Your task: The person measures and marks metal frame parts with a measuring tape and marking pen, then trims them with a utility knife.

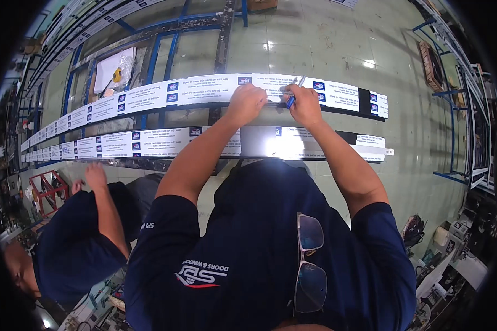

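Note:
Two long metal profiles lie side by side in front of me, covered in white printed film. My left hand (247, 103) is closed at the near edge of the far profile (204, 90), its fingertips pinched by a lifted bit of film; what they hold I cannot tell. A short distance to the right, my right hand (305, 105) grips a slim blue pen-like tool (290, 102) over the same profile. Closer to my body, the near profile (165, 138) passes below my forearms, with a bare shiny stretch in its middle.
Blue and dark metal frames carry the profiles. A yellow tape measure (117, 74) rests on white sheeting (106, 71) at the back left. Beside me on the left, a co-worker (77, 237) reaches toward the near profile. A red metal frame (48, 190) stands behind that co-worker's hand.

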Motion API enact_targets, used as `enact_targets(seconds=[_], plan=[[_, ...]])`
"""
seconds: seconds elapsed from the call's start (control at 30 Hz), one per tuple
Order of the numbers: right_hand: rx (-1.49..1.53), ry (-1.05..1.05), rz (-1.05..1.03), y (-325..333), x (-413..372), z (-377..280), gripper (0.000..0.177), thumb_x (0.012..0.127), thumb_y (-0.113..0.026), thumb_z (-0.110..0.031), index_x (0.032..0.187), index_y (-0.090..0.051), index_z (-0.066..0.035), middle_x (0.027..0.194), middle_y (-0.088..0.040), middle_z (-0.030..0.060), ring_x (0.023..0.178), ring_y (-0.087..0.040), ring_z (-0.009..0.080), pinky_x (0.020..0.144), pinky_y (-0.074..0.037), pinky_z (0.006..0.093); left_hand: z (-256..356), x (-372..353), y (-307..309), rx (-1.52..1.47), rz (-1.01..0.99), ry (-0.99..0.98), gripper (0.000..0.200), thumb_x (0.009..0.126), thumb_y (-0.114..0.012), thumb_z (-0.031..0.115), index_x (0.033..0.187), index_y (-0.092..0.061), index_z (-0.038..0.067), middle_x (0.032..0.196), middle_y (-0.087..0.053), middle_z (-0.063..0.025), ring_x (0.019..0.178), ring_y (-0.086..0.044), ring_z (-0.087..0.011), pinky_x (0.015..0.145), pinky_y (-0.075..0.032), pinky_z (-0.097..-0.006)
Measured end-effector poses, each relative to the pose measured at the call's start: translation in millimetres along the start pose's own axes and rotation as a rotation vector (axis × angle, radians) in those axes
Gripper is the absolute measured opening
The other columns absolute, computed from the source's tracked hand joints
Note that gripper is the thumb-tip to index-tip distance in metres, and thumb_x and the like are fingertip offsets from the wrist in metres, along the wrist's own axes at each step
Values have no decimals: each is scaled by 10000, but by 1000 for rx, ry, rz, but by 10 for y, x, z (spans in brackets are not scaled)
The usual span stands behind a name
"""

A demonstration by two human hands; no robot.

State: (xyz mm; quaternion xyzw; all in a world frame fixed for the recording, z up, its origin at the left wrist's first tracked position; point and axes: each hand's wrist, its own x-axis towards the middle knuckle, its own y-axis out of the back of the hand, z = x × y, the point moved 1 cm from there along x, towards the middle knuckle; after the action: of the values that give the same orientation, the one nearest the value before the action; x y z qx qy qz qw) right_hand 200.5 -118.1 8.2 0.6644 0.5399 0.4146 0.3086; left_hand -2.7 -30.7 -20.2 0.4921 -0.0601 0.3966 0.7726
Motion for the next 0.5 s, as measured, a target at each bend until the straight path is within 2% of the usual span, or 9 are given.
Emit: enact_targets(seconds=[0.07, 0.2, 0.33, 0.43, 0.5], plan=[[-6, 15, -51, 3, 42, -89, 194, 912, -684, -242, 1067, -651, -132, 863, -689, 128, 895, -655, 331, 879, -427, 464, -32, 16, -12, -3, 21, -84, 129, 795, -734, 76, 818, -608, 94, 796, -609, -60, 824, -583, -300, 748, -451, -437], [-35, 61, -131, -79, 138, -196, 208, 888, -698, -239, 1074, -657, -154, 883, -689, 126, 915, -660, 325, 920, -421, 476, 65, 52, 11, 68, -55, -96, 132, 783, -683, 43, 846, -579, 94, 850, -607, -77, 844, -585, -306, 751, -461, -446], [-131, 134, -174, -144, 221, -184, 236, 870, -699, -258, 1078, -654, -155, 913, -692, 127, 941, -663, 330, 946, -415, 487, 80, 29, -102, 44, 2, -69, 122, 792, -630, 25, 842, -540, 92, 862, -600, -82, 849, -587, -310, 764, -482, -424], [-138, 170, -213, -185, 281, -130, 236, 851, -693, -241, 1070, -652, -162, 905, -695, 131, 935, -667, 338, 947, -416, 497, 63, 4, -141, 50, -24, 16, 121, 789, -598, -8, 840, -535, 82, 859, -606, -110, 866, -598, -336, 777, -488, -454], [-155, 182, -286, -188, 335, -100, 239, 842, -694, -250, 1062, -650, -168, 907, -702, 135, 934, -669, 343, 941, -417, 502, 48, -7, -180, -47, 4, 20, 83, 795, -589, 32, 840, -533, 73, 833, -602, -133, 844, -603, -369, 762, -473, -485]])
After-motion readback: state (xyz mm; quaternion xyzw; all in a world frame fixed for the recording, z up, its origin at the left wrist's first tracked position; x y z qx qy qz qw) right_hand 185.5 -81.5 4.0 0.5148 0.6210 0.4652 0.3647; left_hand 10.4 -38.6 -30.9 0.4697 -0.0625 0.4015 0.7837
